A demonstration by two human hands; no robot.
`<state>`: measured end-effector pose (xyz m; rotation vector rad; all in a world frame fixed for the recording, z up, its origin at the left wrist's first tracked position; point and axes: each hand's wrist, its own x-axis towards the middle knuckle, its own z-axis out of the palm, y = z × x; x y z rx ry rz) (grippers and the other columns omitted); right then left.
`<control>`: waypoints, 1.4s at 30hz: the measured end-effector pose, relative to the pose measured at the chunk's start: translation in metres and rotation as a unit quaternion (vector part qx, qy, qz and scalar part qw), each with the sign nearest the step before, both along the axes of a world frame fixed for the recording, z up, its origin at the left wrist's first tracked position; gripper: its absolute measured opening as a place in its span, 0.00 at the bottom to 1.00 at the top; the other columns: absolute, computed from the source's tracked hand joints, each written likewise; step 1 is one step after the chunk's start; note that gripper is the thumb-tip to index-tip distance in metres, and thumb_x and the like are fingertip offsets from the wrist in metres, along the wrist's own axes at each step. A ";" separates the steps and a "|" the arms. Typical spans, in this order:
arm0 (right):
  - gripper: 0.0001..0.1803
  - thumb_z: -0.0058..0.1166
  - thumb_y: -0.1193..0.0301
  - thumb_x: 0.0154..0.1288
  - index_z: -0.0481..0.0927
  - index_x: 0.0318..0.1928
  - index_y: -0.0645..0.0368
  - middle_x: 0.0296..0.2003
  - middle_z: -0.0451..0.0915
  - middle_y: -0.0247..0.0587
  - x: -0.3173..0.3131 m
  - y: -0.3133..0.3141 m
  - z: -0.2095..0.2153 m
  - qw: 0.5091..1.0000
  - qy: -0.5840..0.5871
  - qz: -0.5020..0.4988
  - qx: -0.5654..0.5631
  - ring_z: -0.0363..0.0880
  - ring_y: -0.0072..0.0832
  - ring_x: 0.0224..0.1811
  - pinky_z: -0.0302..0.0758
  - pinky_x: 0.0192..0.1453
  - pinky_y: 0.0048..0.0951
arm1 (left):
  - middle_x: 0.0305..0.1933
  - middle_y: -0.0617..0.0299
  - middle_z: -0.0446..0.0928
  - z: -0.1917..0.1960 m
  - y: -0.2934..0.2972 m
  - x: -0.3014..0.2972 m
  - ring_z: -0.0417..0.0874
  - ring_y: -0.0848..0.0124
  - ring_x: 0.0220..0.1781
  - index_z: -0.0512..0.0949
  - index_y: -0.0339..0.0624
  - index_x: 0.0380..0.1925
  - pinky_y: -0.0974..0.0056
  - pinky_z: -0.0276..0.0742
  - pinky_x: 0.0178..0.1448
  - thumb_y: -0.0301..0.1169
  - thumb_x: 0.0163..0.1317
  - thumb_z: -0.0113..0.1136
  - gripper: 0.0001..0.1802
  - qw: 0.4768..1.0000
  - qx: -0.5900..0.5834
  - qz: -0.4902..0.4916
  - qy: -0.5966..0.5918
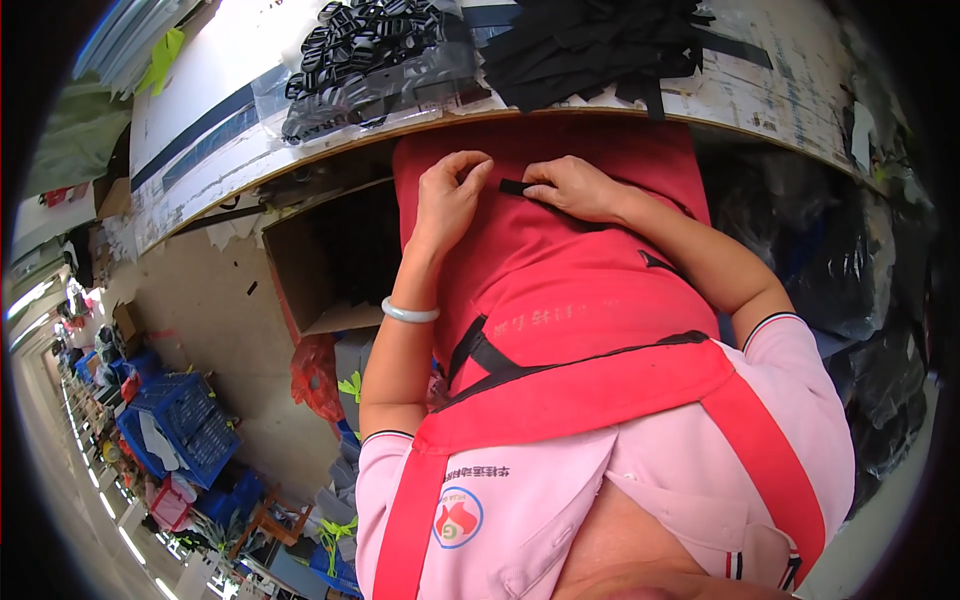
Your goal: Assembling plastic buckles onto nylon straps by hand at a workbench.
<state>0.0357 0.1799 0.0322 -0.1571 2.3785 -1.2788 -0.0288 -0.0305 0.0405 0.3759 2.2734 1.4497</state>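
Observation:
Above my lap, covered by a red apron [560,260], my right hand [580,188] pinches a short black webbing strap [514,187]. One end of the strap sticks out toward my left hand. Just left of it, apart from the strap, my left hand [450,200] is closed with thumb and fingers curled together. Whatever is between those fingertips, if anything, cannot be made out. On the table beyond lie a heap of black plastic buckles [365,45] on a clear plastic bag [400,85] and a pile of black webbing strips [590,50].
The white worktable's front edge [340,160] curves just past my hands. Beneath it on the left stands an open cardboard box [290,270]; dark plastic bags [830,260] sit at the right. Blue crates [185,425] and a red plastic bag [316,375] are on the floor at left.

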 end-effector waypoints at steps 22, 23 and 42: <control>0.11 0.54 0.66 0.71 0.79 0.42 0.62 0.31 0.80 0.27 0.019 -0.004 0.038 0.910 -0.176 -0.161 -0.339 0.73 0.11 0.32 0.69 0.34 0.15 | 0.47 0.54 0.80 0.009 0.027 0.043 0.84 0.71 0.41 0.72 0.30 0.56 0.68 0.86 0.41 0.19 0.68 0.51 0.17 0.912 0.327 0.094 -0.231; 0.11 0.54 0.66 0.71 0.79 0.41 0.62 0.30 0.80 0.28 0.018 -0.003 0.036 0.903 -0.181 -0.177 -0.347 0.73 0.12 0.30 0.69 0.33 0.15 | 0.47 0.54 0.80 0.009 0.026 0.044 0.84 0.71 0.41 0.72 0.30 0.56 0.68 0.86 0.41 0.19 0.68 0.51 0.17 0.911 0.327 0.094 -0.232; 0.12 0.51 0.64 0.73 0.74 0.37 0.60 0.21 0.77 0.35 0.007 -0.021 0.054 0.817 -0.187 -0.256 -0.481 0.71 0.16 0.15 0.67 0.17 0.17 | 0.36 0.63 0.83 0.010 0.024 0.044 0.81 0.80 0.31 0.81 0.33 0.44 0.75 0.77 0.32 0.23 0.65 0.61 0.09 0.954 0.260 0.151 -0.006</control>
